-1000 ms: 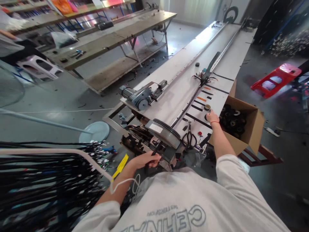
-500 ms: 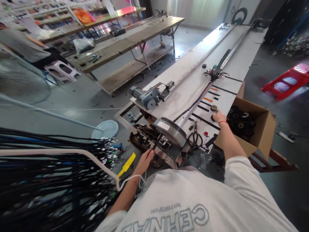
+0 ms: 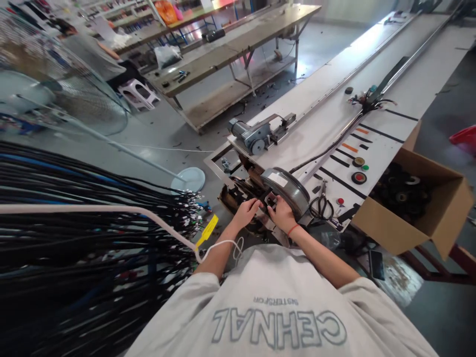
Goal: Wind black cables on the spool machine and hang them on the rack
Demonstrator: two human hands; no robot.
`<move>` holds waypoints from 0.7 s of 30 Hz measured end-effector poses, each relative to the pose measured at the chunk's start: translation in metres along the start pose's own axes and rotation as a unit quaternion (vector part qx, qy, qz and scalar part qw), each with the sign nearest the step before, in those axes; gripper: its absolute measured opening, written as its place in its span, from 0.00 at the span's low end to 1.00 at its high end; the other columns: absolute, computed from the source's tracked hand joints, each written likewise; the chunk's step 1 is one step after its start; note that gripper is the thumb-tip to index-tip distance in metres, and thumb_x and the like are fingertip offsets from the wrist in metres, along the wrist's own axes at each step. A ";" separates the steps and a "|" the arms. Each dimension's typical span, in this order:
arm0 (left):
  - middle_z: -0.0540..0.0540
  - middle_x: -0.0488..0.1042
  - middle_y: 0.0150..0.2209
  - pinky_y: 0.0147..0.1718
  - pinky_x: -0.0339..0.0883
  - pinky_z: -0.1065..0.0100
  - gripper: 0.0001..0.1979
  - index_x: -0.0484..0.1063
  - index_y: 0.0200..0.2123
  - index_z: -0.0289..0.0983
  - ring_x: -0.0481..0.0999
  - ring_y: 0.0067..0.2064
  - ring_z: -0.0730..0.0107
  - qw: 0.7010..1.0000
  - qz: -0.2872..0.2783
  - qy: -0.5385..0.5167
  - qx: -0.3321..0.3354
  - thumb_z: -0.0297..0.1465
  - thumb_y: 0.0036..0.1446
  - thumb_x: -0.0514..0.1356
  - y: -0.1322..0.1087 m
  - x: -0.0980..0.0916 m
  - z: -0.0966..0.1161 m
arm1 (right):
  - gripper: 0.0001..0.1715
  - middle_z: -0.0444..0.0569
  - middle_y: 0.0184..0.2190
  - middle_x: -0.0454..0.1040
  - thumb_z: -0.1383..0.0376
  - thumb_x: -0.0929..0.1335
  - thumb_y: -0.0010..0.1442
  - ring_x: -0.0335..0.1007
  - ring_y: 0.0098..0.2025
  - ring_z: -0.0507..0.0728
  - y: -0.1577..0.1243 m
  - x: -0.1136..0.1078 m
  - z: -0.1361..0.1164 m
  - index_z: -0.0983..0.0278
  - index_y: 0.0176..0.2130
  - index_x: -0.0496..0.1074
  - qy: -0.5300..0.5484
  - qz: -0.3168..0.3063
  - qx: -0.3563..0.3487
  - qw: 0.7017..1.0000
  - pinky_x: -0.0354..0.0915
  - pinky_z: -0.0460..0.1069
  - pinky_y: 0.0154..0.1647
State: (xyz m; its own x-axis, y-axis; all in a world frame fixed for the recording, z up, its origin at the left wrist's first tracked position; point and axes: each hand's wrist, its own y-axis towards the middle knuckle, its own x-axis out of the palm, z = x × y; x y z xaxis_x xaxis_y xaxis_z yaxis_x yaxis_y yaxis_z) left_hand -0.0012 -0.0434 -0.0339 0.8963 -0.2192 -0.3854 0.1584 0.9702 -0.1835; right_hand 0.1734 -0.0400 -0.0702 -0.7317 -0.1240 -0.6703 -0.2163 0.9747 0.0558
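Both my hands are at the near end of the long white machine table (image 3: 334,119), just below the grey round wheel housing (image 3: 288,188). My left hand (image 3: 246,214) has its fingers curled into the dark mechanism (image 3: 241,191). My right hand (image 3: 281,216), with a red band at the wrist, is curled beside it, and a small black part sits between the two. What the fingers grip is too small to name. A white cord (image 3: 223,245) loops round my left wrist. A black cable (image 3: 327,151) runs up the table.
A thick bundle of black cables (image 3: 92,223) with a yellow tag (image 3: 207,231) fills the left. Scissors (image 3: 322,206), tape rolls (image 3: 359,177) and a motor unit (image 3: 256,135) lie on the table. A cardboard box (image 3: 427,225) of rolls stands right. A fan (image 3: 74,99) and a seated person (image 3: 92,49) are far left.
My right hand left the tape roll on the table and came down beside my left hand at the wheel housing. My left hand moved up into the mechanism. The view swung right and closer.
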 end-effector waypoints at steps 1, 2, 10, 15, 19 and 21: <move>0.54 0.58 0.20 0.23 0.50 0.72 0.24 0.70 0.32 0.34 0.56 0.22 0.76 1.000 -0.002 -0.001 0.001 0.50 0.60 0.49 0.000 -0.001 0.001 | 0.19 0.65 0.48 0.70 0.64 0.63 0.59 0.65 0.54 0.68 0.008 0.003 0.004 0.70 0.49 0.65 -0.004 -0.004 0.026 1.000 0.58 0.63 0.58; 0.55 0.58 0.20 0.23 0.50 0.72 0.24 0.70 0.32 0.34 0.56 0.22 0.76 1.000 -0.004 -0.003 0.001 0.50 0.60 0.49 0.000 -0.002 0.002 | 0.15 0.63 0.46 0.71 0.65 0.63 0.59 0.67 0.52 0.66 0.015 0.006 0.007 0.68 0.47 0.66 -0.002 -0.013 0.041 0.999 0.60 0.62 0.57; 0.53 0.61 0.21 0.26 0.55 0.72 0.22 0.71 0.33 0.34 0.60 0.25 0.74 0.999 -0.005 0.024 0.026 0.46 0.62 0.48 -0.001 0.003 -0.002 | 0.04 0.53 0.39 0.73 0.68 0.66 0.56 0.68 0.49 0.61 0.013 0.012 0.015 0.60 0.33 0.64 0.043 0.020 0.040 0.998 0.63 0.58 0.53; 0.53 0.62 0.22 0.27 0.55 0.72 0.21 0.71 0.35 0.34 0.61 0.25 0.74 0.999 -0.012 0.035 0.034 0.43 0.63 0.47 -0.001 -0.001 -0.006 | 0.04 0.52 0.39 0.72 0.69 0.61 0.58 0.69 0.43 0.58 0.009 0.002 0.018 0.60 0.33 0.63 0.083 0.017 -0.052 0.995 0.65 0.54 0.48; 0.51 0.66 0.24 0.31 0.58 0.71 0.18 0.72 0.34 0.34 0.64 0.28 0.72 0.997 -0.024 0.062 0.050 0.39 0.63 0.48 0.000 0.001 -0.014 | 0.06 0.48 0.32 0.72 0.69 0.62 0.57 0.70 0.35 0.58 0.013 -0.010 0.012 0.61 0.37 0.64 0.048 -0.037 -0.032 0.998 0.65 0.51 0.41; 0.50 0.68 0.24 0.31 0.58 0.71 0.17 0.72 0.32 0.35 0.66 0.28 0.71 0.994 -0.041 0.087 0.056 0.38 0.63 0.49 0.001 0.006 -0.020 | 0.07 0.47 0.32 0.72 0.68 0.62 0.57 0.71 0.35 0.58 0.017 -0.014 0.007 0.61 0.39 0.65 0.046 -0.061 -0.044 0.996 0.65 0.51 0.39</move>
State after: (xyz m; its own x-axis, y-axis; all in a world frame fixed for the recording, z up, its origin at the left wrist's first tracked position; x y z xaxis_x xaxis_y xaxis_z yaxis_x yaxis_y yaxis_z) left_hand -0.0042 -0.0459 -0.0548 0.7944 -0.3036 -0.5260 0.2827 0.9514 -0.1222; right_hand 0.1845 -0.0202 -0.0644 -0.7519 -0.2609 -0.6054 -0.3595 0.9321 0.0448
